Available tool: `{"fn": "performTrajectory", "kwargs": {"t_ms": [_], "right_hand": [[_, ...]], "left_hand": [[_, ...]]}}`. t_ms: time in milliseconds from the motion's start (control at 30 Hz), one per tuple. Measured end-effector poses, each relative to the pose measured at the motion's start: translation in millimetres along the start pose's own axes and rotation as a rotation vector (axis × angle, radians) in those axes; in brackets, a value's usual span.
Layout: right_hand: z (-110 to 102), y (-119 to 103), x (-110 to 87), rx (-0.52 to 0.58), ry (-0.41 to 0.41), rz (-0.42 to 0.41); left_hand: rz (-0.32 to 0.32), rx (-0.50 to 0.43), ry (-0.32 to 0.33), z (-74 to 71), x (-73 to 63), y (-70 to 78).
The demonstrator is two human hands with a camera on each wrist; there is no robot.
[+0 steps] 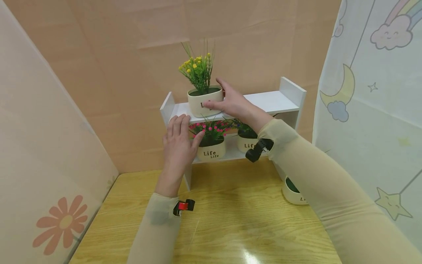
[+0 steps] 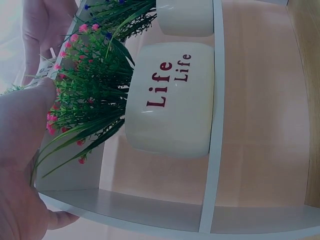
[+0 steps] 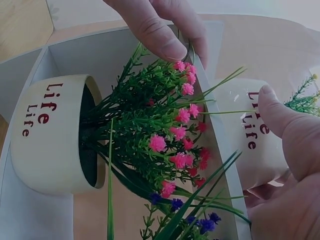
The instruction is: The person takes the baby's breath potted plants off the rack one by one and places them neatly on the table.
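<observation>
Beige sleeves (image 1: 329,194) cross the table (image 1: 230,220) to a white shelf (image 1: 270,101). Right hand (image 1: 235,102) grips the yellow-flowered pot (image 1: 199,105) at upper left; left hand (image 1: 178,148) rests loosely beside it. Two pots (image 1: 211,153) look settled below; another pot (image 1: 291,197), near right, sits unshelved.

A peach backdrop (image 1: 250,44), faintly creased, spans the far side behind a yellowish wood-grain tabletop (image 1: 227,220), which catches bright glare (image 1: 250,256) in the foreground. A pale sheet (image 1: 49,121) printed with a coral flower (image 1: 66,222) flanks the left; the right-hand white sheet (image 1: 356,154) carries a rainbow (image 1: 402,9), clouds (image 1: 392,35), a crescent moon (image 1: 348,82) and stars (image 1: 393,202).
</observation>
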State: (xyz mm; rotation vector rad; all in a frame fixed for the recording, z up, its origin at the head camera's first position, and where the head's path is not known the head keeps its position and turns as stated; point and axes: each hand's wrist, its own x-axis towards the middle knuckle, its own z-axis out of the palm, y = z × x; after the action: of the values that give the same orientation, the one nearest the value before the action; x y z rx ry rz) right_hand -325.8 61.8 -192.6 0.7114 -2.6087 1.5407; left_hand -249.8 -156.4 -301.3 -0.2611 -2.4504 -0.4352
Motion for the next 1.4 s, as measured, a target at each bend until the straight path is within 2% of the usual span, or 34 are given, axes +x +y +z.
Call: {"fn": "performTrajectory", "kwargs": {"t_ms": [500,1400], "right_hand": [[3.0,-2.2,2.8,-0.023,0.004,0.016],[6.7,-3.1,3.6,0.002,0.049,0.016]], "left_hand": [[0.003,-0.008,-0.003,-0.7,0.1,0.0],[-0.002,0.006,-0.013,-1.1,0.1,-0.3]]}}
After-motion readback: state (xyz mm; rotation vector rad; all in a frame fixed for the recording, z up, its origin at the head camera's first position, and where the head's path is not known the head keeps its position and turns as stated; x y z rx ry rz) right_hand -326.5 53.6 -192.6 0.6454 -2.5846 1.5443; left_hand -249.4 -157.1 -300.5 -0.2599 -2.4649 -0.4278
